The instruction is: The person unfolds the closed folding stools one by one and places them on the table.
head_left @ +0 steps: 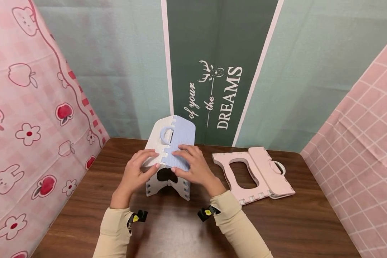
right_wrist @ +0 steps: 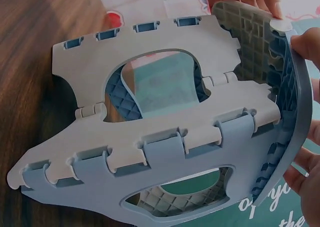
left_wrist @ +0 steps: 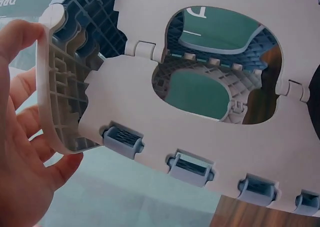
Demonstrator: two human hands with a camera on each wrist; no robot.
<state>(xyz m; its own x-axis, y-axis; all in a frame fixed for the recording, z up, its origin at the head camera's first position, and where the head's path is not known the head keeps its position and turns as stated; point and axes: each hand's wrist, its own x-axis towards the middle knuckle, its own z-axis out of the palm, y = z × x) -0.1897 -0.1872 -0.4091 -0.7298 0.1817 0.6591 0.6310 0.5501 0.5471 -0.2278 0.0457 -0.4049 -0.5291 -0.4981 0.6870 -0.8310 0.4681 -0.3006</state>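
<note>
A folding step stool [head_left: 184, 138] stands partly folded, its seat halves, one white and one light blue, sloping from the middle seam. On the white half rests my left hand [head_left: 138, 166], its thumb near the seam at the near edge. My right hand [head_left: 193, 166] touches the blue half, fingers spread across the top. In the left wrist view, the fingers [left_wrist: 30, 122] lie against the seat's outer face. The white end panel [right_wrist: 150, 87], bent at its hinges, shows in the right wrist view beside the blue side panel [right_wrist: 100, 197].
A pink folding stool [head_left: 261, 172] lies folded flat at right on the wooden table [head_left: 174, 233]. Printed cloths hang around the table: a green one [head_left: 225, 32] behind, a pink patterned one [head_left: 29, 107] at left and a pink grid one [head_left: 367, 154] at right.
</note>
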